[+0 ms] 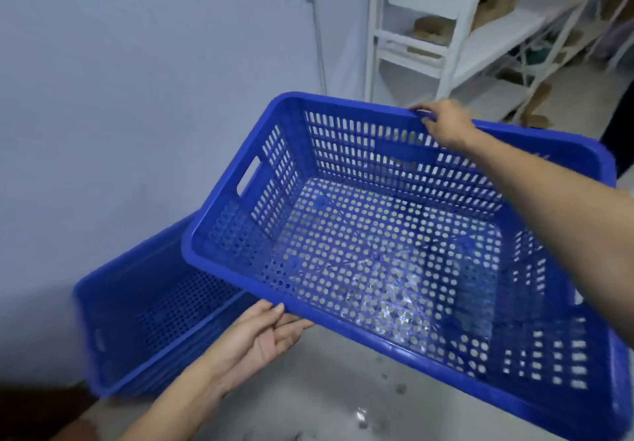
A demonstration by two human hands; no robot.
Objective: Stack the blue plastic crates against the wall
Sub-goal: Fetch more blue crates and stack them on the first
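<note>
I hold a large blue perforated crate (394,252) in the air, tilted, its open top facing me. My right hand (442,125) grips its far rim, fingers curled over the edge. My left hand (264,334) holds the near rim from below, fingers under the edge. Down to the left, a stack of blue crates (144,320) rests on the floor against the pale wall (137,97). The held crate's left end hangs above the stack's right side and hides part of it.
A white metal shelving rack (456,36) with brown boxes stands at the back right. A white cable and fitting (315,22) run down the wall. The grey floor (326,399) below the crate has scattered specks. A dark object (34,403) sits at the lower left.
</note>
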